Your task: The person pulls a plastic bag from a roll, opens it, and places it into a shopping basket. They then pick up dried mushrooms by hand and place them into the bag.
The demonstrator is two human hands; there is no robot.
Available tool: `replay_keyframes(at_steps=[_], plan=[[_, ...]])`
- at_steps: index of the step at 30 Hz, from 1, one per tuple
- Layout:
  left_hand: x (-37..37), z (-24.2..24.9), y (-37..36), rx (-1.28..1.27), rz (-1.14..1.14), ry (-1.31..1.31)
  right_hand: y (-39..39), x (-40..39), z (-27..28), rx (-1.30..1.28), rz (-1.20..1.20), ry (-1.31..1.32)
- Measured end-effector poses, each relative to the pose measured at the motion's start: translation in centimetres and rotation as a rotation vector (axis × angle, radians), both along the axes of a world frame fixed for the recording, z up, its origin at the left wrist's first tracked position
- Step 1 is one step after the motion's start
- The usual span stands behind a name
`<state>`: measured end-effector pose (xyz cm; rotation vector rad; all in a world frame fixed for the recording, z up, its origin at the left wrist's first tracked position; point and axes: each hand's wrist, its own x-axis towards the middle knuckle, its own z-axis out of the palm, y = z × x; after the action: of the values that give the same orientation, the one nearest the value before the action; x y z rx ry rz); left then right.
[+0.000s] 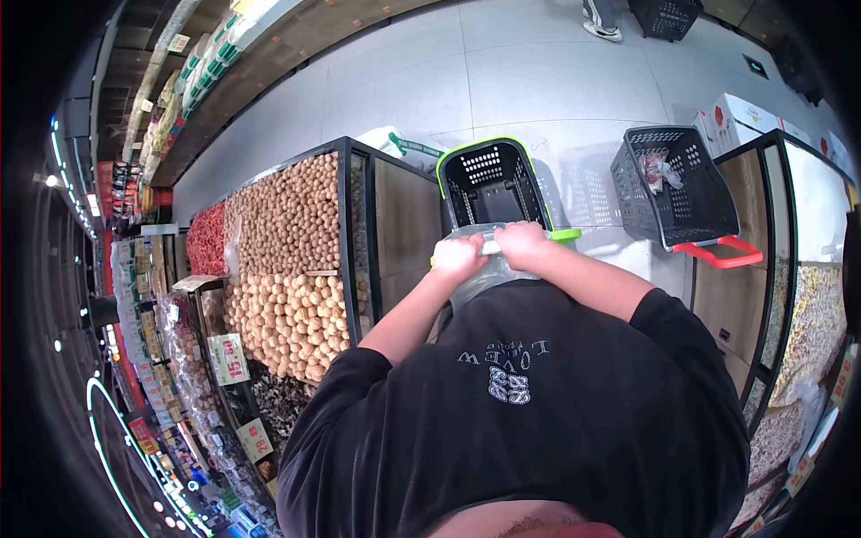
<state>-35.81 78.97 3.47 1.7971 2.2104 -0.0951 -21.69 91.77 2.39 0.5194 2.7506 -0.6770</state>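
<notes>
Both of my hands are closed at the green-trimmed handle [565, 235] of a black shopping basket [493, 184]. My left hand [459, 257] is wrapped round the handle's left part, and my right hand [522, 244] grips it just beside, close to the middle. A thin clear plastic bag [480, 285] hangs under the hands, against the front of the black shirt; which hand holds it, I cannot tell. The basket's inside, as far as it shows, has holes in its walls and nothing visible in it.
On the left is a bin of walnuts [287, 314] with red dried goods [207, 240] behind. To the right stands a grey basket [677, 193] with a red handle and a small bagged item [659, 170]. A person's shoe [603, 31] and another black basket [665, 16] are at the top.
</notes>
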Motion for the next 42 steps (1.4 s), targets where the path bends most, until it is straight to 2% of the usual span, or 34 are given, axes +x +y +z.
replay_keyframes(at_steps=[1,4,5,8,9,11,12,14,17,21,23,27,30,32,33,37,42], plan=[[-0.1,-0.1,0.3,0.034,0.008,0.001,-0.3,0.1,-0.8,0.099,-0.025,0.113],[-0.1,-1.3,0.8,0.112,0.009,-0.035,0.7,0.4,-2.7,0.158,-0.012,0.191],[-0.2,-1.9,0.9,0.162,-0.003,-0.064,1.2,0.4,-3.2,0.151,0.002,0.164],[-0.8,-2.3,2.3,0.108,-0.011,-0.106,2.6,-0.1,-3.3,0.086,0.019,0.036],[-1.5,-3.1,2.5,0.131,-0.084,-0.11,3.2,-0.4,-2.3,0.09,0.036,0.028],[-1.6,-3.5,2.2,0.142,-0.129,-0.11,4.8,-1.6,0.5,-0.237,0.096,-0.311],[-2.6,-3.9,2.8,0.161,-0.177,-0.105,6.5,-3.3,-0.3,-0.211,0.125,-0.324],[-3.8,-5.0,4.2,0.238,-0.168,-0.102,9.0,-3.6,-3.7,-0.384,0.135,-0.434],[-6.0,-4.3,7.2,0.218,-0.199,-0.162,10.7,-4.6,-6.1,-0.299,0.059,-0.374],[-10.0,-5.1,9.9,0.296,-0.186,-0.156,13.7,-8.3,-4.8,-0.263,0.135,-0.491],[-11.6,-5.0,10.9,0.281,-0.181,-0.158,14.5,-10.0,-3.6,-0.284,0.052,-0.454],[-15.4,-4.9,12.7,0.266,-0.155,-0.138,16.4,-14.0,-3.8,-0.235,0.065,-0.421],[-17.8,-4.2,15.1,0.129,-0.086,-0.199,18.6,-17.4,-2.4,-0.187,0.115,-0.446],[-19.2,-2.6,17.5,-0.229,0.044,-0.273,20.4,-19.6,-1.0,-0.207,0.104,-0.487],[-20.0,-2.7,18.7,-0.311,0.081,-0.291,21.4,-20.3,-1.7,-0.21,0.147,-0.447],[-22.8,-3.1,23.8,-0.288,0.226,-0.293,27.9,-24.1,-3.8,-0.201,0.296,-0.418],[-26.2,-3.7,31.1,-0.434,0.316,-0.297,35.6,-29.1,-2.8,-0.152,0.355,-0.355]])
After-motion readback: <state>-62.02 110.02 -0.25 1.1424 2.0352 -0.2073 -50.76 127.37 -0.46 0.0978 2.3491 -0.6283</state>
